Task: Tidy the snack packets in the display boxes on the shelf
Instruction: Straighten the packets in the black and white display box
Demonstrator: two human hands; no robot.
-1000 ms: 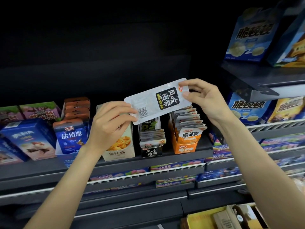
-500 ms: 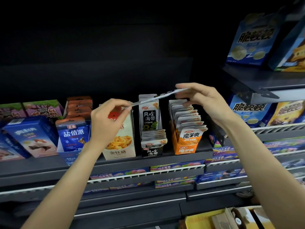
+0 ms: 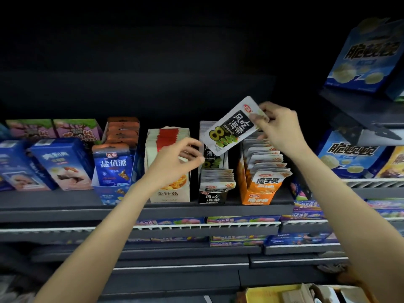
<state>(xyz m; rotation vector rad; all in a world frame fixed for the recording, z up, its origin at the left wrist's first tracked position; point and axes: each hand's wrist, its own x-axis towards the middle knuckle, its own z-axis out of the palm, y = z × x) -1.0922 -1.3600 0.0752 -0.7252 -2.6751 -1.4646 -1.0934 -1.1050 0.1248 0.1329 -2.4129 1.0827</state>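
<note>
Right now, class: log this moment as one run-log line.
right hand: pinches seaweed packet | left hand: empty, below packet | packet: above black display box

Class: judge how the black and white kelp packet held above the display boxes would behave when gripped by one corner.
The kelp packet looks thin and flat, so probably light. The right hand pinches only its top corner, yet it stays straight, suggesting some stiffness. Its glossy film may be slippery.

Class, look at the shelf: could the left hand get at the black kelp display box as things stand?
Probably yes. The left hand hovers beside the black kelp box holding nothing; only the packet in the right hand hangs above.
</note>
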